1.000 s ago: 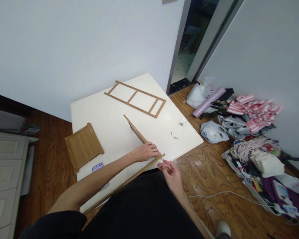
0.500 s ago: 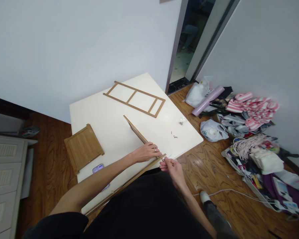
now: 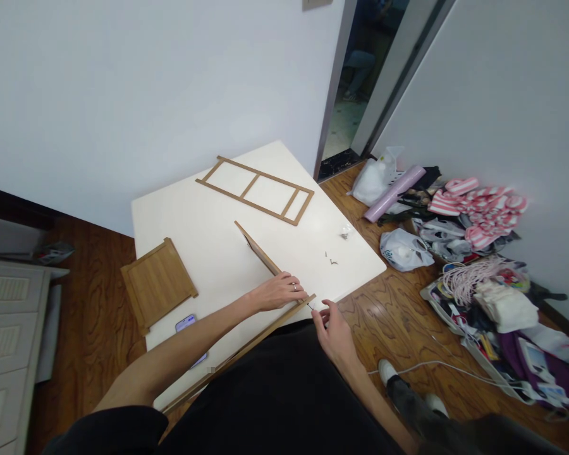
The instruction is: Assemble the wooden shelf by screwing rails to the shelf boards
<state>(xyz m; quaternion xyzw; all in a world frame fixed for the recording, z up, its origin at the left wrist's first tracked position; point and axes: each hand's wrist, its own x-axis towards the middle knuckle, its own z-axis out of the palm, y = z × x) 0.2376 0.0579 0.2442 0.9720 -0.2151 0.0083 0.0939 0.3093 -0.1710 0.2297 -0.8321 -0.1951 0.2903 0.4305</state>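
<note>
My left hand [image 3: 279,291] is closed over the corner where a wooden panel [image 3: 260,251] standing on edge meets a long wooden side frame [image 3: 260,335]. The frame lies along the table's near edge, against my body. At its right end my right hand [image 3: 330,328] has curled fingers with a gap between them. One fingertip is at a thin dark hex key [image 3: 310,306], whose far end meets the frame; its tip is too small to make out. Small screws [image 3: 332,260] lie loose on the white table [image 3: 208,240], near a small clear bag [image 3: 345,232] of hardware.
A ladder-shaped wooden frame [image 3: 256,189] lies at the back of the table. A second wooden panel [image 3: 160,284] overhangs the left edge, near a phone [image 3: 186,322] partly under my left arm. Bags and boxes [image 3: 478,303] crowd the floor at right, with a white cable [image 3: 436,362].
My right hand has shifted slightly right and down, and its fingers have spread from a tighter pinch. My left hand, the panel and the side frame stay nearly in place.
</note>
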